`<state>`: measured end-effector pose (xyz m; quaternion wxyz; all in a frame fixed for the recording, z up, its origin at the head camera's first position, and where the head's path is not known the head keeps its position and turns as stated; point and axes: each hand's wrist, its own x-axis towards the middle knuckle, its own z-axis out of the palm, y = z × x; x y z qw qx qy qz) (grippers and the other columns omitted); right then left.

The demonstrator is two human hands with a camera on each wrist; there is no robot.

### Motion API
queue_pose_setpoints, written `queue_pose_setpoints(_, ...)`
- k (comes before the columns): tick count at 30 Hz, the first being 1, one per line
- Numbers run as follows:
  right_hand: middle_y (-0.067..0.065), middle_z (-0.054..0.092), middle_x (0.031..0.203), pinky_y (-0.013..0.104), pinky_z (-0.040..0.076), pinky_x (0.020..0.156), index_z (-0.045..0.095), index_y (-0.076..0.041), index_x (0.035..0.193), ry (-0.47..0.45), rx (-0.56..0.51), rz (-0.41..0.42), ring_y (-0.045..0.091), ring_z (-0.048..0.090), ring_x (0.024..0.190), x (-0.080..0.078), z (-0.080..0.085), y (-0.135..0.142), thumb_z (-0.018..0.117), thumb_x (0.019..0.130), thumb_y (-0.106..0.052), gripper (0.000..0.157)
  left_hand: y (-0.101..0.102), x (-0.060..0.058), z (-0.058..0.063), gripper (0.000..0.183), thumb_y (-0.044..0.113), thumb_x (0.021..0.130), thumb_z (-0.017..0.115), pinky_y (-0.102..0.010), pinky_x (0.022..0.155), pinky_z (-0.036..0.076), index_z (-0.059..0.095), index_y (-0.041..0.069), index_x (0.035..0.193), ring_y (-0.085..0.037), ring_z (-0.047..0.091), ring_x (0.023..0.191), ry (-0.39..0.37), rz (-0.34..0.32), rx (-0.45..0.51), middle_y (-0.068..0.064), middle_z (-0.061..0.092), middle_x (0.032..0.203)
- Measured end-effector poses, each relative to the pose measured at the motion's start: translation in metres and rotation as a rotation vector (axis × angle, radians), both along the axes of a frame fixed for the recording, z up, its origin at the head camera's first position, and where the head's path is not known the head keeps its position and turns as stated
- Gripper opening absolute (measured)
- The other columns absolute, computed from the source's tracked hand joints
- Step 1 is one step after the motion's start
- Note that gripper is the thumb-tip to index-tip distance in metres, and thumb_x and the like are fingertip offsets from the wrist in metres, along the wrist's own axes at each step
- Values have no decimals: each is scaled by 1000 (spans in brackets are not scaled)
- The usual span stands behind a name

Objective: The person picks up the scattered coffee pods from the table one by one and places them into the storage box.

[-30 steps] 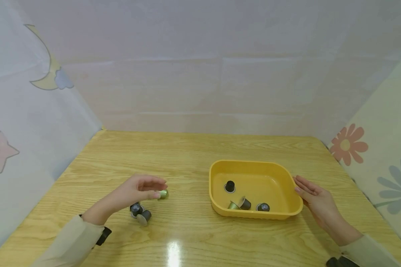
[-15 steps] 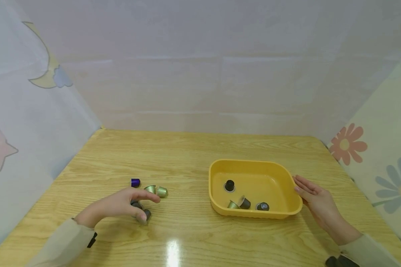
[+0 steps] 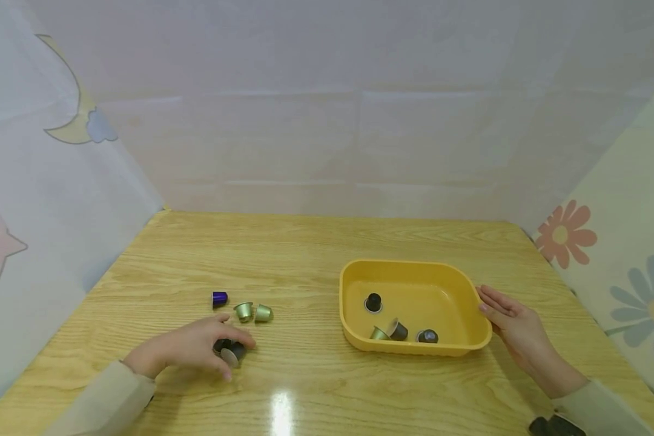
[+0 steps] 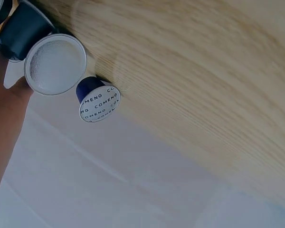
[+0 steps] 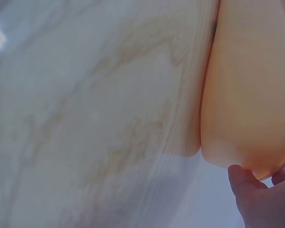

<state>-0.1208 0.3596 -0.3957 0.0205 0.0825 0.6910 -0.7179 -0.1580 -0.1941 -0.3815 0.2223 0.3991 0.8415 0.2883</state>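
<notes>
My left hand [image 3: 196,345] reaches around a small cluster of dark coffee capsules [image 3: 234,354] on the left of the table, its index finger and thumb apart on either side of them. In the left wrist view, a dark green capsule [image 4: 26,33] lies by the fingers, close to a pale-lidded capsule [image 4: 55,64]. Two green capsules [image 3: 243,311] and a purple capsule [image 3: 220,298] lie just beyond. My right hand [image 3: 518,333] touches the right end of a yellow tray [image 3: 425,269], fingers extended and thumb at the rim.
Inside the tray sit a black capsule [image 3: 373,303], a grey capsule [image 3: 398,330], a partly hidden green capsule [image 3: 379,334] and another dark capsule [image 3: 427,336]. The wooden table [image 3: 305,242] is bounded by cloth walls [image 3: 267,139] behind and at both sides.
My left hand has left the green capsules and moved back toward me, down around the dark ones, uncovering the purple capsule. The right hand and tray stay put.
</notes>
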Motion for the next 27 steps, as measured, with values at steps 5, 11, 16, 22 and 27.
queue_pose_setpoints(5,-29,62,106,13,52,77,23,4,149,0,7,5,-12,60,93,0,0,1,58,99,-15,64,3,0,-2,53,39,79,78,-68,107,19,67,16,125,-28,54,122,46,25,-63,1,63,128)
queue_pose_setpoints(11,-28,62,106,13,52,78,40,-13,147,7,-9,10,-11,60,93,0,-1,2,57,100,-13,50,7,-3,-4,42,30,84,75,-67,106,22,70,12,121,-20,59,117,128,-8,-84,0,67,122)
queue_pose_setpoints(16,-27,63,107,14,52,77,57,-26,132,21,-23,12,-10,61,94,0,-2,2,57,99,-13,35,8,-5,-2,39,29,83,73,-56,101,40,72,8,116,-14,63,102,149,8,-70,4,70,112)
queue_pose_setpoints(22,-27,63,107,14,52,78,56,-24,134,24,-27,12,-10,61,95,0,-1,2,57,99,-12,36,12,-8,0,41,28,87,71,-22,66,50,70,1,117,-1,51,74,101,100,13,2,69,99)
queue_pose_setpoints(27,-27,62,107,14,52,78,41,-13,147,20,-19,17,-11,60,95,0,-1,2,56,100,-12,49,19,-7,3,42,27,90,68,-35,81,56,67,-1,121,-25,67,99,89,177,127,-11,70,111)
